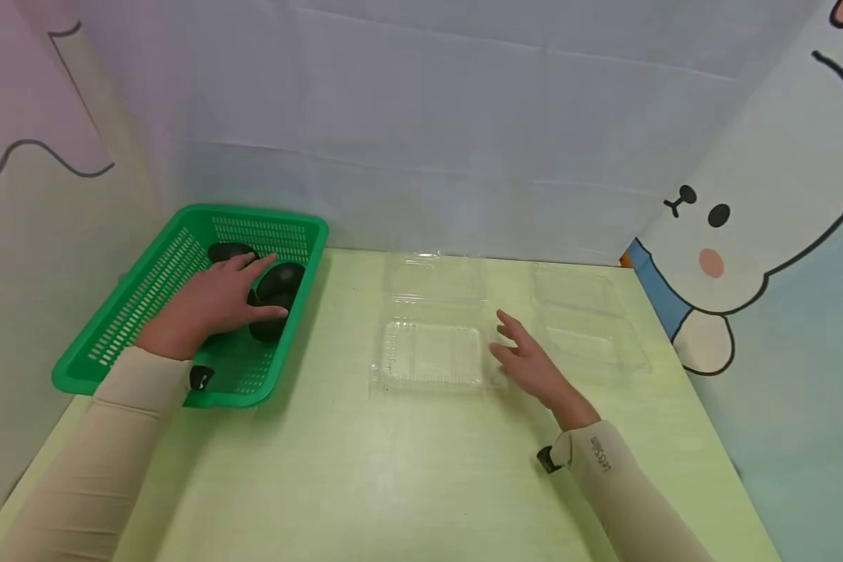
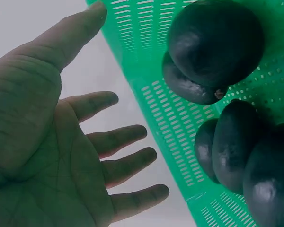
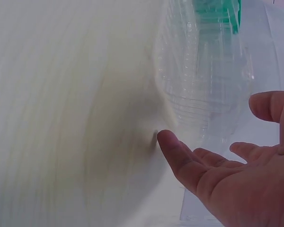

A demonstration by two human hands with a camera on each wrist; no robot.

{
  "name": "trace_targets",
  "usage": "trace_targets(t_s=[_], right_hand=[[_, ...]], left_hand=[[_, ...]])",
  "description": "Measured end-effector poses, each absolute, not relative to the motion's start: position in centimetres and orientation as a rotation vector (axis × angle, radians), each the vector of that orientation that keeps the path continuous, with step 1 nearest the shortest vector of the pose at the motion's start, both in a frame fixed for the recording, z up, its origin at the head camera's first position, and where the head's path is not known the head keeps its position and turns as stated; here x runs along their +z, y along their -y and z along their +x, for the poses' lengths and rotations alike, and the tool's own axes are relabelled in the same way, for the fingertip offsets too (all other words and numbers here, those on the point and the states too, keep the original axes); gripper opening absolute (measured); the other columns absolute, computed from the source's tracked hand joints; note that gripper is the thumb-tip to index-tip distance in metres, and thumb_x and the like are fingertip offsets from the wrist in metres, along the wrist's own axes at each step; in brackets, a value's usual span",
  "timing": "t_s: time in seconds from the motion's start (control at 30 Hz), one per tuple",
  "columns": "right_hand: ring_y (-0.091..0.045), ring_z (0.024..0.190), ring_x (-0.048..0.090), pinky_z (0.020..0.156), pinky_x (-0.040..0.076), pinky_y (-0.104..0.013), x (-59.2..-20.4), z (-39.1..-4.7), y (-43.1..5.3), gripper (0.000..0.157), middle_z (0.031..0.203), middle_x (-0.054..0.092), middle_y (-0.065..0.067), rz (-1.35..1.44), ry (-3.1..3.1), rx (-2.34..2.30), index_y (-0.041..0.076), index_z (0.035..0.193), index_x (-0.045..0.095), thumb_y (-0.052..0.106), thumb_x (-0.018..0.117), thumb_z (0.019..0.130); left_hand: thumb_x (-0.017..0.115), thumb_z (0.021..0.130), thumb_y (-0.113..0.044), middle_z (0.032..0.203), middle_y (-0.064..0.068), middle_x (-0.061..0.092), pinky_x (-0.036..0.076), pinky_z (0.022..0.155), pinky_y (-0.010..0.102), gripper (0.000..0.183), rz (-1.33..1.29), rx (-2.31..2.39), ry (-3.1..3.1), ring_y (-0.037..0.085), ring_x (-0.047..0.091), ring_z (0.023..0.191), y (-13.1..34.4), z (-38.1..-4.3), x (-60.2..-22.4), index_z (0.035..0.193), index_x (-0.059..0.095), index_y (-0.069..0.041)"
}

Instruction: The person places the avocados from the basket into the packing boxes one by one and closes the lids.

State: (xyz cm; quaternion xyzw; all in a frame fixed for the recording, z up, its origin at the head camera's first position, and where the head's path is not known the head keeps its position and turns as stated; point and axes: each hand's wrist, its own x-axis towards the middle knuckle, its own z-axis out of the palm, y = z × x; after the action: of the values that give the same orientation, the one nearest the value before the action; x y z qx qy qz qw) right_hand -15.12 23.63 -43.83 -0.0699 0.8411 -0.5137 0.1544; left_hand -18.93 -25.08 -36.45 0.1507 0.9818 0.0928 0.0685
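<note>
My left hand [image 1: 216, 300] hovers over the green plastic basket [image 1: 253, 211] with its fingers spread and nothing in its grasp. Several dark, smooth, rounded fruits [image 1: 282, 281] lie in that basket, and the hand partly hides them in the head view. One fruit [image 2: 215, 45] shows large in the left wrist view, apart from the palm. Beside a clear plastic clamshell box [image 1: 432, 355] is my right hand [image 1: 530, 367], its fingers relaxed and holding nothing. The box lies with its lid laid back; whether a fingertip touches its edge I cannot tell.
A second clear clamshell box [image 1: 583, 339], also opened out, lies to the right of the first. Both rest on the pale green table [image 1: 393, 476]. A white cloth wall [image 1: 421, 133] rises behind, and a cartoon-printed sheet [image 1: 787, 312] borders the right side.
</note>
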Motion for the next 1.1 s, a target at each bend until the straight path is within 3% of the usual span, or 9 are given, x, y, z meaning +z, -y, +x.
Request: trace_targets(t_s=[0.4,0.63,1.1], right_hand=[[-0.047,0.140,0.043,0.103,0.048,-0.058,-45.0,-15.4,-23.7,0.063,0.165,0.024,-0.026,-0.160,-2.360,-1.535,0.013,0.167,0.014,0.016,0.045,0.112],[-0.047,0.142,0.040,0.104,0.047,-0.059,-45.0,-15.3,-23.5,0.062,0.164,0.024,-0.025,-0.140,-2.335,-1.566,0.013,0.167,0.016,0.012,0.044,0.111],[-0.046,0.141,0.042,0.105,0.045,-0.061,-44.7,-15.6,-23.6,0.063,0.165,0.025,-0.023,-0.053,-2.282,-1.611,0.019,0.167,0.014,0.015,0.041,0.111]], left_hand=[[0.078,0.092,-0.042,0.154,0.039,0.030,0.043,0.097,0.070,0.095,0.468,0.356,-2.858,0.060,0.040,0.133,24.8,-19.3,-37.9,0.161,0.027,-0.001],[0.083,0.089,-0.031,0.141,0.037,0.042,0.052,0.086,0.061,0.087,0.503,0.391,-2.834,0.047,0.059,0.116,24.5,-19.3,-38.6,0.157,0.038,0.000],[0.085,0.086,-0.019,0.138,0.037,0.049,0.054,0.085,0.056,0.077,0.568,0.408,-2.820,0.044,0.062,0.109,24.2,-19.8,-39.6,0.148,0.047,0.008]])
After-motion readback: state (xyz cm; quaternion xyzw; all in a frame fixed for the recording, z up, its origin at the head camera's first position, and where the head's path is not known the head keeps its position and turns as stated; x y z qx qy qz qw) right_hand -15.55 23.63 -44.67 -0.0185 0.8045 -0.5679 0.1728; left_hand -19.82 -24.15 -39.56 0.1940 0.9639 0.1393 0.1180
